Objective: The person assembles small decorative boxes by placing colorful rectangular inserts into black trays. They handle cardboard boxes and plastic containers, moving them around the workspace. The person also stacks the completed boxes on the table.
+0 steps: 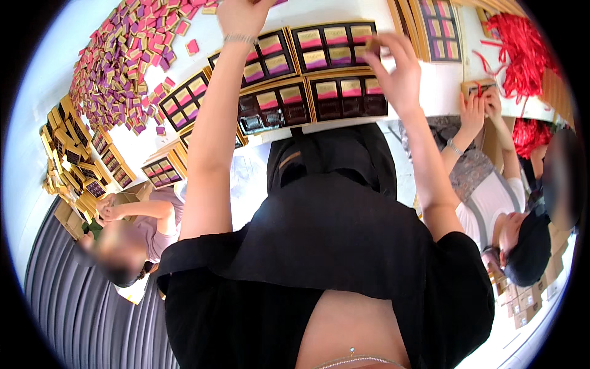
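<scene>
My right hand (398,72) pinches a small wrapped square (373,45) between thumb and fingertips. It is held over the right end of two open boxes with black trays. The near right box (349,106) has pink-and-gold squares in its far row, and its near compartments are bare black. Beside it, the near left box (272,117) has squares in part of its far row. Behind these, a fuller box (335,46) shows pink, gold and purple squares in both rows. My left hand (243,17) reaches to the top edge of the picture, where its fingers are cut off.
A large heap of pink, purple and gold squares (126,67) covers the far left of the table. Stacked boxes (70,144) stand left. Red ribbons (522,52) lie right, where a co-worker's hands (476,109) handle a small box. Another person (141,227) works at left.
</scene>
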A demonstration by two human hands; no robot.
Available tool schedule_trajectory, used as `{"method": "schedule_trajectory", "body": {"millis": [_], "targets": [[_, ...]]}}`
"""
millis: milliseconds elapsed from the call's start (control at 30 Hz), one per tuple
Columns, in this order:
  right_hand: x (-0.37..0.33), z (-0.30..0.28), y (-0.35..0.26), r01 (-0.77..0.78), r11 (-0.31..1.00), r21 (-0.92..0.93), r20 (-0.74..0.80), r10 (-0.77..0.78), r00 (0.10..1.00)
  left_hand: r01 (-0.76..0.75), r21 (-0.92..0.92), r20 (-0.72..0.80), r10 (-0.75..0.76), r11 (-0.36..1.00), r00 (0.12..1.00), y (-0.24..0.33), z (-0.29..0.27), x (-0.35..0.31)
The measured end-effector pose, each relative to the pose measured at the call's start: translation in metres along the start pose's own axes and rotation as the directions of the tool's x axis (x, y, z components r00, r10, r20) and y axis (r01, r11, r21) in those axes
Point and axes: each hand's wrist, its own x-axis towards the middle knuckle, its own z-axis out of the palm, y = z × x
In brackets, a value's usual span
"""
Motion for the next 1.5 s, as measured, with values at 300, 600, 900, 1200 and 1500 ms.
{"method": "schedule_trajectory", "body": {"millis": [300, 600, 900, 1200, 1500], "targets": [[-0.138, 0.009, 0.009, 0.003, 0.923, -0.385, -0.002, -0.004, 1.000, -0.023, -0.204, 0.148, 0.054, 0.979, 0.987, 0.056, 0.044, -0.207], [-0.155, 0.014, 0.019, -0.053, 0.904, -0.425, -0.134, -0.005, 0.991, 0.012, -0.363, 0.102, 0.027, 0.932, 0.994, 0.082, 0.076, -0.214], [-0.152, 0.009, 0.056, -0.533, 0.696, 0.480, -0.189, 0.676, 0.712, -0.240, 0.000, 0.119, 0.238, 0.971, 0.964, 0.094, 0.094, -0.211], [-0.148, 0.035, 0.067, -0.427, 0.901, 0.076, -0.206, 0.433, 0.877, -0.564, 0.284, 0.493, 0.387, 0.776, 0.780, 0.075, 0.084, -0.226], [-0.122, 0.022, 0.034, 0.039, 0.742, -0.669, 0.151, 0.084, 0.985, -0.480, 0.336, 0.493, 0.282, 0.811, 0.823, 0.074, 0.081, -0.221]]}}
